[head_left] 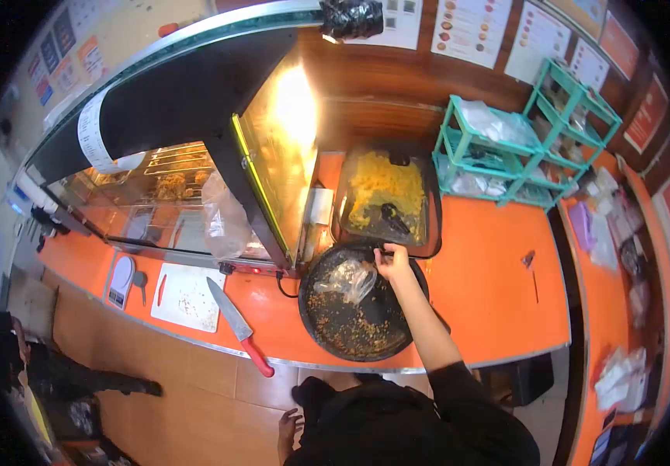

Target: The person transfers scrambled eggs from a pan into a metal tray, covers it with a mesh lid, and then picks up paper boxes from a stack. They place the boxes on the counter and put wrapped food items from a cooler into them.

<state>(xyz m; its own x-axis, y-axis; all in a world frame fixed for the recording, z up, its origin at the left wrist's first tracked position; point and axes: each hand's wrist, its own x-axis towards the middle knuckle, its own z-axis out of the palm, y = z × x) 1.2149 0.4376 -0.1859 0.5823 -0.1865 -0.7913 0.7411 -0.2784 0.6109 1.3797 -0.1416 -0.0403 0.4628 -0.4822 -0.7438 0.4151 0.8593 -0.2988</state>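
My right hand (393,260) is over the back right rim of a round black pan (389,311), its fingers curled together; what they hold, if anything, is too small to name. Brown crumbs and a clear plastic bag (358,279) lie in the pan. Just behind stands a black tray (433,225) of yellow food with a dark utensil (394,218) in it. My left hand (291,426) hangs low beside my body, below the counter edge, fingers apart and holding nothing.
A red-handled knife (230,311) lies near the counter's front edge, its handle overhanging, beside a white cutting board (186,299) and a scale (121,281). A lit glass food cabinet (172,186) stands left. Green racks (498,147) are at the back right. A person's leg (110,380) shows lower left.
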